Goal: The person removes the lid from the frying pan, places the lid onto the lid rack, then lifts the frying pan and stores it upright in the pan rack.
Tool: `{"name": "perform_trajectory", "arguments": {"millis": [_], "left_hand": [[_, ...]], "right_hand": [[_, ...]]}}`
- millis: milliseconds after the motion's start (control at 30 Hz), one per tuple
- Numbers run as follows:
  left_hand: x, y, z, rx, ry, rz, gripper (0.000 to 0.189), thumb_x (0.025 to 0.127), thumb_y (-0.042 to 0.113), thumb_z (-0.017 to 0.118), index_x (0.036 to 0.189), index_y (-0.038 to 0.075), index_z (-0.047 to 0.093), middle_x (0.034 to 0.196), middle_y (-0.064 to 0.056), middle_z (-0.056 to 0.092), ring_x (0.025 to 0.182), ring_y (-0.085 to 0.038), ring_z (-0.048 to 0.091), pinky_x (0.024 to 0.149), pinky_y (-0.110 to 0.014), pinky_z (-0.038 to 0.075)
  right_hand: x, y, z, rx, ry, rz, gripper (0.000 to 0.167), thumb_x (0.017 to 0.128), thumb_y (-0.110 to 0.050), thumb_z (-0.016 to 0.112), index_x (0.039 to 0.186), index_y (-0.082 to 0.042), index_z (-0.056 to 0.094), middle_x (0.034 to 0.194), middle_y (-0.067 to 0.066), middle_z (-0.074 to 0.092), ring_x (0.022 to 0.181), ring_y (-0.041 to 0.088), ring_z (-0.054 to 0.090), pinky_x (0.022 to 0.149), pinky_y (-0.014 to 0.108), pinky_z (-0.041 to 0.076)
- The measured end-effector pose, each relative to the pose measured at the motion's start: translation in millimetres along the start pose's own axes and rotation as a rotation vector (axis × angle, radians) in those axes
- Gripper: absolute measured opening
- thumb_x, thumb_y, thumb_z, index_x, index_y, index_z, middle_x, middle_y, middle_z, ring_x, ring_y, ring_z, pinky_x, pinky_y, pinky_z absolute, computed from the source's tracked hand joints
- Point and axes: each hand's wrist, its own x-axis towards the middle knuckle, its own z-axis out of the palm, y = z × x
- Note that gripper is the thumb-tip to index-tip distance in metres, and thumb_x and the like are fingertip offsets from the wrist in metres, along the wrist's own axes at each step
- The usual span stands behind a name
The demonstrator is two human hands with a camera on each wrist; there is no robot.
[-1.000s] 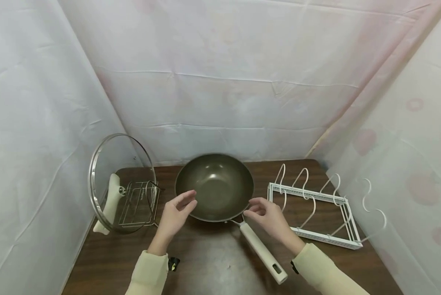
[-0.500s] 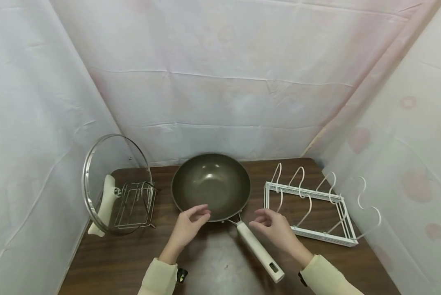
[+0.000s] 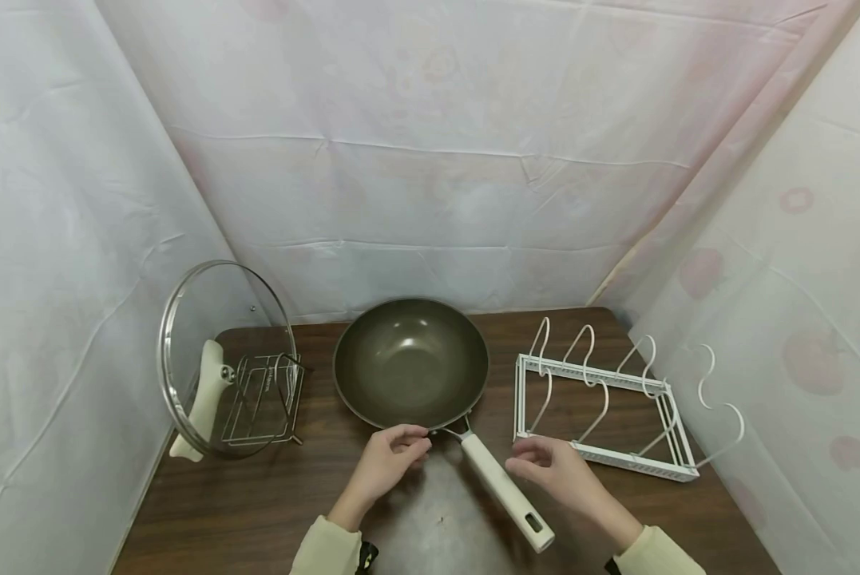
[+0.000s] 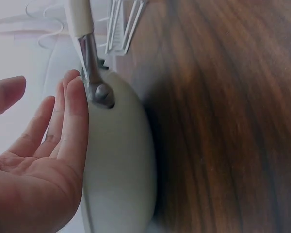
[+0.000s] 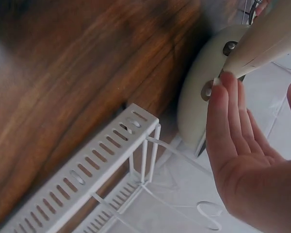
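A wok [image 3: 411, 359] with a dark inside and pale outside stands upright on the table, its cream handle [image 3: 501, 487] pointing to the near right. My left hand [image 3: 382, 467] is just below the wok's near rim, left of the handle; its fingers [image 4: 76, 107] are loosely straight with the thumb apart. On the handle's other side, my right hand [image 3: 562, 477] hovers by the near left corner of the white rack [image 3: 624, 459], overlapping it in the head view. Its fingers [image 5: 220, 116] extend straight, thumb apart. Neither hand holds anything.
At the left, a glass lid [image 3: 165, 351] with a cream handle [image 3: 207, 399] stands on edge at a small wire rack [image 3: 257, 439]. White curved dividers rise from the rack on the right. Pale curtains [image 3: 415, 200] enclose the brown table [image 3: 221, 511].
Both hands have drawn back toward the near edge and shifted right, the left from over the wok's rim to just in front of it. Wok, lid and racks stay put; the head view shifts slightly.
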Motion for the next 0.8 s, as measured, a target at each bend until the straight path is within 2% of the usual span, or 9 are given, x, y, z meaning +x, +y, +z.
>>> {"name": "perform_trajectory", "arguments": {"millis": [67, 200, 333, 433, 500, 667, 800], "left_hand": [[-0.3, -1.3, 2.9, 0.001, -0.003, -0.011, 0.032, 0.097, 0.024, 0.073, 0.121, 0.002, 0.071, 0.105, -0.016, 0.077, 0.086, -0.017, 0.076, 0.081, -0.040, 0.064], [-0.2, -4.2, 8.4, -0.009, -0.041, -0.031, 0.032, 0.098, 0.025, 0.072, 0.118, 0.000, 0.072, 0.106, -0.022, 0.077, 0.091, -0.031, 0.078, 0.082, -0.040, 0.065], [0.1, -6.8, 14.8, -0.021, -0.096, -0.059, 0.032, 0.099, 0.026, 0.071, 0.116, -0.001, 0.072, 0.108, -0.026, 0.076, 0.096, -0.038, 0.077, 0.081, -0.040, 0.065], [-0.4, -9.5, 20.7, -0.031, -0.131, -0.077, 0.035, 0.099, 0.028, 0.070, 0.115, -0.003, 0.072, 0.107, -0.026, 0.075, 0.095, -0.037, 0.076, 0.079, -0.038, 0.065], [-0.7, -12.5, 25.5, -0.060, -0.151, -0.089, 0.038, 0.100, 0.029, 0.070, 0.115, -0.006, 0.071, 0.106, -0.026, 0.076, 0.095, -0.037, 0.076, 0.079, -0.039, 0.065], [-0.2, -19.9, 37.8, -0.155, -0.198, -0.135, 0.042, 0.100, 0.028, 0.069, 0.118, -0.010, 0.068, 0.105, -0.023, 0.076, 0.093, -0.034, 0.077, 0.081, -0.041, 0.065], [0.7, -23.7, 44.7, -0.182, -0.212, -0.167, 0.045, 0.100, 0.029, 0.069, 0.120, -0.012, 0.067, 0.109, -0.027, 0.075, 0.093, -0.032, 0.077, 0.081, -0.039, 0.065]], "right_hand": [[-2.4, 3, -1, 0.039, -0.055, -0.008, 0.039, 0.095, -0.031, 0.074, 0.119, 0.000, 0.070, 0.101, 0.007, 0.080, 0.090, 0.011, 0.073, 0.078, 0.022, 0.056], [-5.6, 8, -3, 0.128, -0.154, 0.001, 0.040, 0.099, -0.026, 0.070, 0.122, 0.007, 0.067, 0.103, 0.014, 0.079, 0.087, 0.013, 0.074, 0.076, 0.026, 0.060], [-7.7, 11, -3, 0.200, -0.194, 0.011, 0.045, 0.099, -0.023, 0.069, 0.123, 0.014, 0.063, 0.104, 0.020, 0.077, 0.084, 0.011, 0.073, 0.078, 0.036, 0.064], [-9.0, 14, -1, 0.239, -0.210, 0.020, 0.047, 0.099, -0.021, 0.069, 0.124, 0.018, 0.061, 0.106, 0.021, 0.076, 0.085, 0.009, 0.073, 0.079, 0.036, 0.065], [-9.8, 15, 0, 0.258, -0.218, 0.026, 0.047, 0.099, -0.021, 0.069, 0.124, 0.018, 0.061, 0.106, 0.022, 0.076, 0.085, 0.010, 0.072, 0.078, 0.033, 0.064], [-11.6, 16, 2, 0.269, -0.224, 0.043, 0.042, 0.097, -0.020, 0.071, 0.122, 0.013, 0.064, 0.106, 0.019, 0.076, 0.086, 0.008, 0.071, 0.075, 0.024, 0.062], [-13.7, 17, 3, 0.244, -0.232, 0.059, 0.036, 0.096, -0.021, 0.071, 0.118, 0.008, 0.068, 0.102, 0.014, 0.077, 0.085, 0.008, 0.071, 0.076, 0.022, 0.060]]}}
